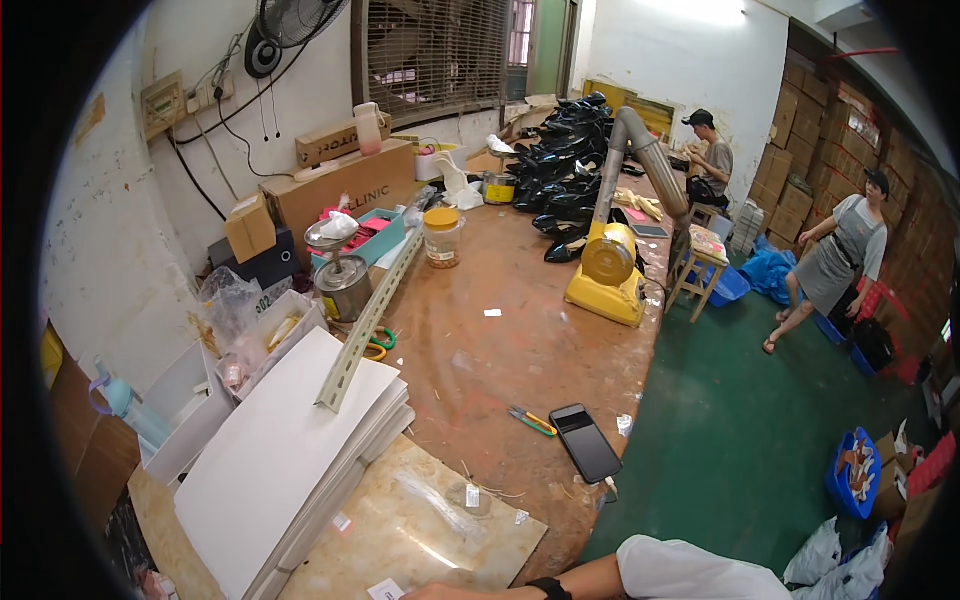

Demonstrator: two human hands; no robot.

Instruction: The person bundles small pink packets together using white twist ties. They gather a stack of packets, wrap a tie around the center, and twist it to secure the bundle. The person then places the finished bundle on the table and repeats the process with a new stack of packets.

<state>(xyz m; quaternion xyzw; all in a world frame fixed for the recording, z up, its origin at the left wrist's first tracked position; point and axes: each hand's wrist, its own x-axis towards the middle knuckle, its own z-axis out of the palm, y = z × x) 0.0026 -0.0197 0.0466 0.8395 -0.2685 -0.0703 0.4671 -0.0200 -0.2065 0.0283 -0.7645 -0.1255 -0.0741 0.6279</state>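
My right hand (450, 593) shows only as a strip at the bottom edge, below a black wristband (550, 588) and a white sleeve (690, 572). Its fingers are mostly cut off. A small white printed card (386, 590) lies at their tip; whether they grip it cannot be made out. Close by is a marble-patterned board (400, 540) with a clear plastic scrap on it. Beyond the board lie yellow-handled thread snips (532, 421) and a black phone (585, 443). To the left is a stack of white sheets (270, 470), with a slotted metal angle bar (370, 325) across it. My left hand is out of view.
A yellow machine (606, 270) with a bent metal duct stands at the table's right edge. Behind it is a heap of black shoes (560, 180). Jars, tins and boxes line the left wall. One person (705, 160) sits farther back; another (850, 240) stands on the green floor.
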